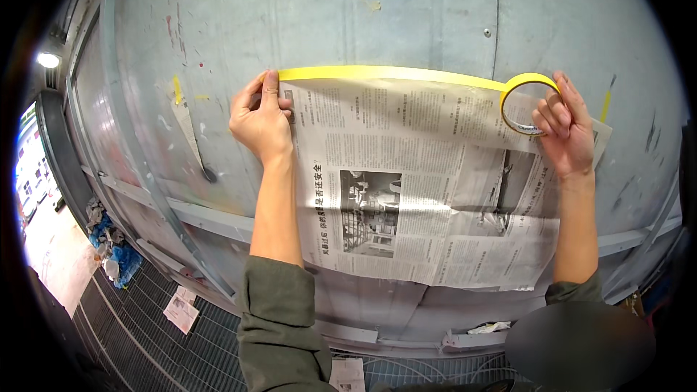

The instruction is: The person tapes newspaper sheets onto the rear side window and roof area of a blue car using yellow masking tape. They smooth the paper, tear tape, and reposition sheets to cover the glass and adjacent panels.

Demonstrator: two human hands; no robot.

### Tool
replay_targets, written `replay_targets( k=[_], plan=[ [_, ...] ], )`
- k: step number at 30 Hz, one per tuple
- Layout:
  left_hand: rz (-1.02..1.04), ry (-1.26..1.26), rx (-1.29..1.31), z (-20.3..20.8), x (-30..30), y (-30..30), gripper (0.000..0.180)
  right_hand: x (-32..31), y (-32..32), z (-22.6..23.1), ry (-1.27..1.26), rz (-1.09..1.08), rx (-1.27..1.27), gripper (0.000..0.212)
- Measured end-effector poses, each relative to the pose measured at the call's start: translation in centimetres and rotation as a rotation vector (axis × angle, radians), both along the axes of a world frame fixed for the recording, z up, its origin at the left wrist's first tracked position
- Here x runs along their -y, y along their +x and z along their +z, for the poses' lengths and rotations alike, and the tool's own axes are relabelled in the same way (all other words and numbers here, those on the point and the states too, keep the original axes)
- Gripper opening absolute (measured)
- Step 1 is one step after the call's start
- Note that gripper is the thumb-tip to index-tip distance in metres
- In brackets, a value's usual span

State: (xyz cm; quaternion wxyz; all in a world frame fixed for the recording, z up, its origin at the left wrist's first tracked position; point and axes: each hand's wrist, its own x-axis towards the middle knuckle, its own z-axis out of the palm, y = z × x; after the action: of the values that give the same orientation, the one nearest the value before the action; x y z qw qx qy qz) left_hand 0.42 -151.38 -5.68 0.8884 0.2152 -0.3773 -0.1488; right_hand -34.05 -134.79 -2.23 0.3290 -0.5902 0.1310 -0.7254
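Observation:
A sheet of newspaper [421, 145] hangs in front of a grey metal wall panel, with a strip of yellow masking tape [385, 72] running along its top edge. My left hand [265, 120] pinches the strip's left end at the paper's upper left corner, thumb on top. At the other end, the strip leads into a roll of yellow masking tape [510, 91]. My right hand [570, 131] grips this roll from its right side, fingers curled at the ring's hole. Between both hands the strip looks taut. Whether it sticks to the panel behind, I cannot tell.
The grey panel [290, 14] carries paint marks and a hanging pale strip [187, 127]. A metal rail [210, 219] crosses low down. On the grated floor [152, 319] lie newspaper pieces [181, 310]; crumpled blue and white plastic [120, 258] sits at far left.

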Motion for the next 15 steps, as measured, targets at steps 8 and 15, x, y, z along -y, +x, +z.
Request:
replay_targets(
  k=[8, 15],
  plan=[
    [0.351, 0.154, 0.084, 0.2, -0.4, 1.4, 0.032, 0.1, -0.9, 0.2, 0.008, 0.045, -0.101, 0.019],
    [0.795, -0.055, 0.853, -6.1, -1.7, -5.9, 0.063, -2.6, -6.4, 0.5, 0.067, 0.074, 0.052, 0.031]
  ],
)
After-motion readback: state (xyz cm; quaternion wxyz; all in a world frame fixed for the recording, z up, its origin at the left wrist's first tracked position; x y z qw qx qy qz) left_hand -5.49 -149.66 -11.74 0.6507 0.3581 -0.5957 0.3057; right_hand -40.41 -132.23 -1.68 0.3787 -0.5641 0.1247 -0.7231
